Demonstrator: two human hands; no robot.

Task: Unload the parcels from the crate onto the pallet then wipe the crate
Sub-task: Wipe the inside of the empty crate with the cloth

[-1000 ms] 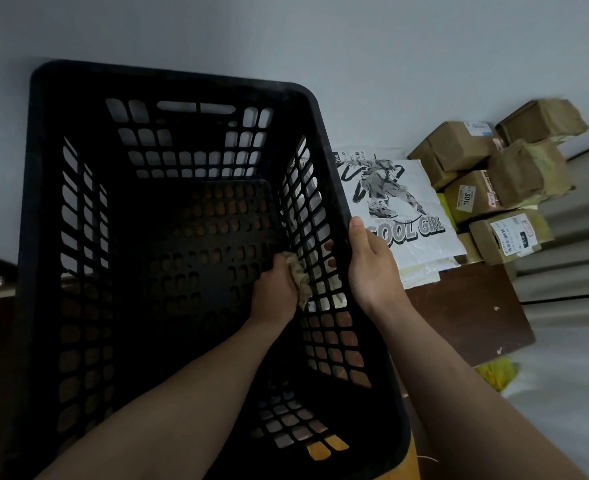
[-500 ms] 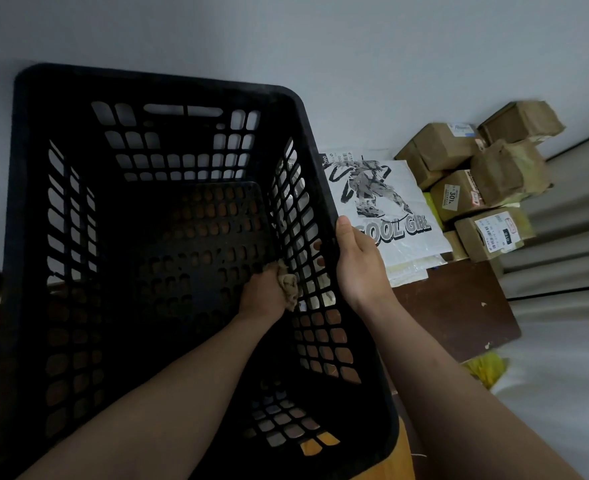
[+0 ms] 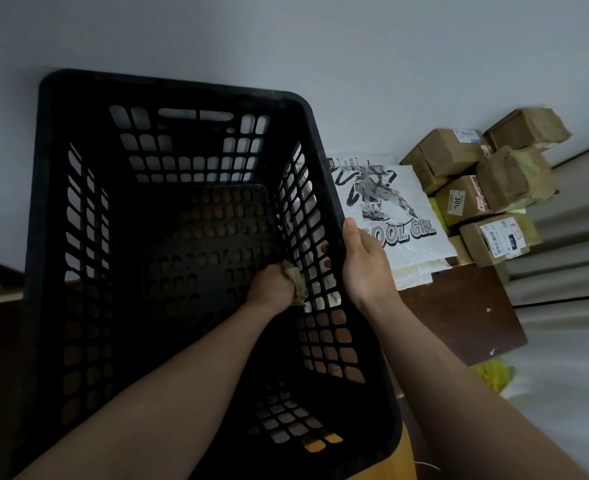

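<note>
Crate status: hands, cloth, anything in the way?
Left hand inside crate, gripping cloth against right wall. Right hand gripping right rim. Crate holds nothing else; parcels stacked alongside. Nothing in the way.

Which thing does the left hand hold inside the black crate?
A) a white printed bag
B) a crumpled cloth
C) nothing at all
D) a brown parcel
B: the left hand grips a crumpled tan cloth against the inner right wall of the crate, while the right hand holds that wall's rim.
</note>
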